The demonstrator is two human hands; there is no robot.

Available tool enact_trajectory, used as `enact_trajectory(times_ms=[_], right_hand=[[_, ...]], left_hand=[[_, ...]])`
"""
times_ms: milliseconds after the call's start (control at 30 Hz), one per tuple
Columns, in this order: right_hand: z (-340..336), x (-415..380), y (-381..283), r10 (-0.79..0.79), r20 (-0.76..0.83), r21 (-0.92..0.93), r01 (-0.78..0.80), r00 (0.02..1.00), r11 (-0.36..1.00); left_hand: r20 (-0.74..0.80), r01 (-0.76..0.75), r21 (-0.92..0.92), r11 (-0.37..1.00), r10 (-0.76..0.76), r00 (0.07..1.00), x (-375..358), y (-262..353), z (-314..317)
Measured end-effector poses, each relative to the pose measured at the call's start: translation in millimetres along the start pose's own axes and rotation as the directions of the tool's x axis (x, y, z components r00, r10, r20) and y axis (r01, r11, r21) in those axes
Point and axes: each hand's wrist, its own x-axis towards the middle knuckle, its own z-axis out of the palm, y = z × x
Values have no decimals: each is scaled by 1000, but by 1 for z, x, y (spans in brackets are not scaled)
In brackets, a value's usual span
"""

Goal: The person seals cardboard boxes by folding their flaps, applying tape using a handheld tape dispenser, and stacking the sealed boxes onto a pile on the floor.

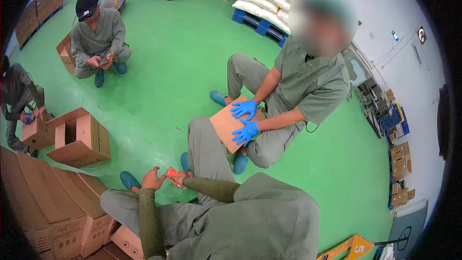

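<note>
My left hand [152, 179] is in front of my bent legs, its fingers partly curled and close to a small bright orange-red object [172, 173]. Whatever those fingers may pinch is too small to make out. Around the same object my right hand [180, 177] is closed, its sleeve reaching in from the right. The object looks flat, with a paler lower end; its kind does not show clearly. Both hands are bare, above the green floor [159, 135] and between my knees.
Facing me, a crouching person in blue gloves [245, 109] presses on a cardboard box [226, 124]. An open carton [91, 139] and stacked cartons [53, 197] stand left. Another person [98, 38] squats with a phone. A yellow pallet jack [353, 246] stands lower right.
</note>
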Motion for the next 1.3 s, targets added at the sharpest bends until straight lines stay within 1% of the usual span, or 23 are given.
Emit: enact_trajectory(times_ms=[100,200,233,300,333,367,400,433,467,533,567,600,633,700,767,833,867,933,967,1067,1100,1167,1300], right_hand=[[6,10,10,-79,-16,-32,79,997,996],[8,22,17,17,-10,-107,-18,1000,994],[11,30,19,-8,-4,-115,7,1000,993],[5,36,25,-58,-13,-128,56,998,990],[0,39,27,-78,0,-150,77,997,986],[-2,39,27,-93,20,-174,95,995,980],[0,40,30,-115,59,-197,124,992,972],[0,35,24,-118,98,-209,136,988,968],[-3,34,17,-111,131,-213,138,985,967],[-8,19,-2,-81,167,-210,116,983,971],[-3,46,25,-92,117,-159,110,989,981],[8,67,54,-97,47,-102,101,994,990],[13,57,50,-95,66,-42,98,993,994],[7,38,28,-105,72,86,98,992,991],[12,51,38,-129,115,127,115,985,985],[13,60,46,-127,138,135,108,982,985],[12,59,47,-106,137,119,90,985,989],[9,49,41,-73,138,91,61,988,994],[7,38,33,-59,138,77,49,989,996],[9,40,52,-101,88,46,97,991,994],[8,62,62,-145,45,39,143,988,989],[16,119,115,-198,11,-18,198,980,980],[4,62,73,-61,105,-14,62,993,998]], left_hand=[[-4,8,10,1000,-8,1000,0,1,0],[3,11,-7,1000,-11,1000,-1,6,-3],[6,28,-22,999,-28,1000,-3,8,-5],[-183,-144,-59,988,131,974,2,-8,14],[-204,-122,-118,986,96,974,-11,19,-5],[-371,-209,-133,969,147,917,-15,19,3],[-444,-248,-168,954,152,883,-31,36,-10],[-587,-280,-95,955,173,791,-52,52,-24],[-720,-350,-103,931,173,672,-80,68,-34],[-866,-142,-76,987,5,500,-149,80,-35],[-918,-67,-59,996,-27,396,-170,85,-27],[-943,8,-182,983,-177,281,-189,76,-6],[-940,52,-300,952,-305,152,-209,58,22],[-795,196,-596,779,-607,-5,-237,14,84],[-626,529,-646,550,-779,46,-260,-30,141],[-392,818,-491,298,-915,98,-259,-50,175],[-258,918,-354,177,-962,87,-258,-60,195],[-581,1000,-14,-9,-814,-15,-237,-117,287],[-723,981,126,-145,-691,-9,-231,-137,312],[-684,978,123,-170,-728,-41,-223,-150,301],[-553,990,-2,-140,-825,-118,-216,-150,286],[-367,978,-181,-100,-916,-162,-215,-154,233],[-215,952,-273,-138,-956,-200,-221,-165,205]])
